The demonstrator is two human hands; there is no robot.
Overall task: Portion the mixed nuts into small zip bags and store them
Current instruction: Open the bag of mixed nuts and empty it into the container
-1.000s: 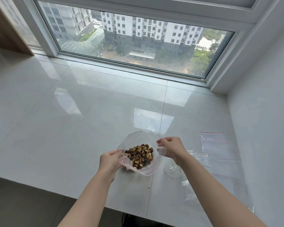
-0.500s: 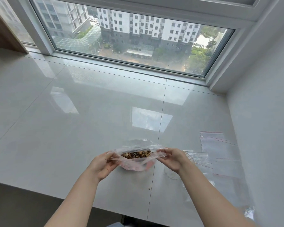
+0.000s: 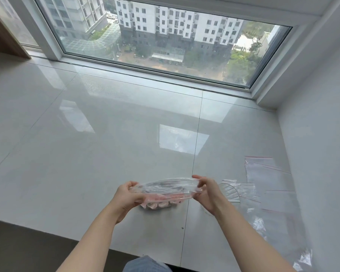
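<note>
A clear zip bag with a pink strip is held just above the glossy white tiled sill, near its front edge. My left hand pinches the bag's left end and my right hand pinches its right end. The bag's mouth is pulled flat and narrow between them. The nuts inside are mostly hidden; only a few dark bits show through the plastic.
Several empty zip bags with red seal strips lie flat to the right by the white wall. A clear plastic cup lies beside my right hand. A big window closes the far side. A small crumb sits near the sill's front edge.
The bag's mouth was wide open showing the nuts; both hands have pulled its ends apart, flattening the opening almost closed. The hands moved slightly up and outward.
</note>
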